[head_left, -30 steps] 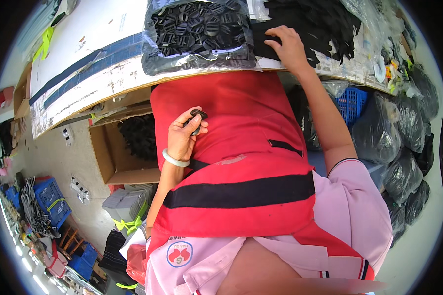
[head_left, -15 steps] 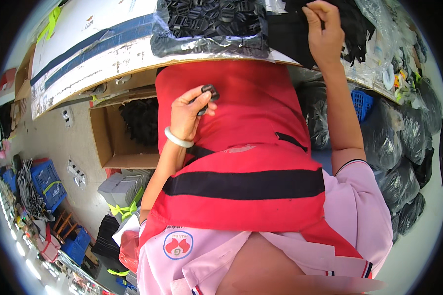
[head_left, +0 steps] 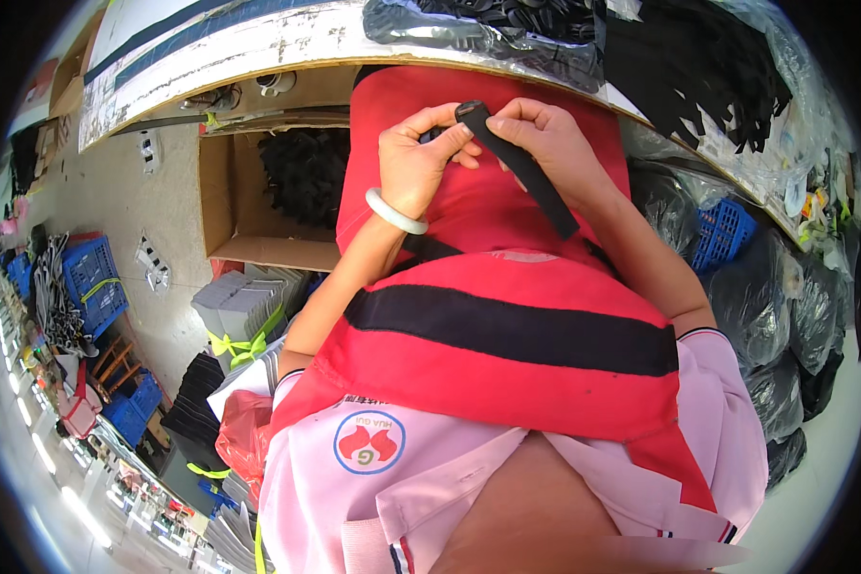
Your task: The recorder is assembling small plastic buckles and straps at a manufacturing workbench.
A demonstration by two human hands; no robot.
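Above my red apron (head_left: pixel 507 325), both hands meet close together. My left hand (head_left: pixel 413 163), with a pale bangle at the wrist, pinches a small black plastic buckle (head_left: pixel 466 109). More dark plastic shows under its curled fingers, but I cannot make out its shape. My right hand (head_left: pixel 553 151) grips a short black webbing strap (head_left: pixel 536 187) close to its upper end. That end lies at the buckle, and the strap's free end hangs down toward the apron. Whether the strap passes through the buckle's slot is hidden by the fingers.
On the worktable (head_left: pixel 306 48) lie a clear bag of black buckles (head_left: pixel 517 43) and a pile of black straps (head_left: pixel 703 72). Below stands a cardboard box (head_left: pixel 282 251) with black pieces inside. A blue basket (head_left: pixel 722 234) and dark plastic bags (head_left: pixel 751 297) are at the right.
My right hand has come back from the strap pile to the left hand, now holding a strap. The left hand has moved up and right with the buckle. The view has shifted.
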